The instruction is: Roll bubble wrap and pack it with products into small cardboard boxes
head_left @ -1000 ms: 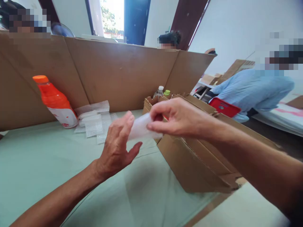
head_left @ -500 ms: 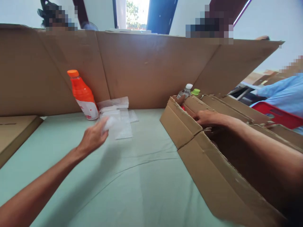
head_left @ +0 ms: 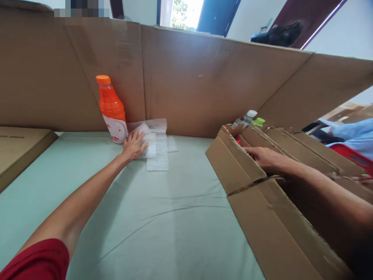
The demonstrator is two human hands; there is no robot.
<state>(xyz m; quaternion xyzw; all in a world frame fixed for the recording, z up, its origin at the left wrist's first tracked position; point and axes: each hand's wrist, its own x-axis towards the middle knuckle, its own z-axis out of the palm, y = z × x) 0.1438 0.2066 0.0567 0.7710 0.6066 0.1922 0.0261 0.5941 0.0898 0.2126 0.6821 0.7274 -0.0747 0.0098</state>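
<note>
My left hand lies with its fingers apart on a loose pile of clear bubble wrap pieces near the cardboard wall. Just left of the pile an orange bottle with an orange cap and a white label stands upright. My right hand reaches over the edge of an open cardboard box, its fingers hidden inside. Something red shows in the box near those fingers. Beyond it are a clear bottle with a white cap and a green cap.
A tall cardboard wall runs along the back of the pale green table surface. On the left lies a flat cardboard box. At the right edge are a red plastic crate and part of a person in light blue.
My left hand has moved away from me and lowered a piece of bubble wrap onto the pile, and its fingers have spread. My right hand stays in the box. The view has shifted.
</note>
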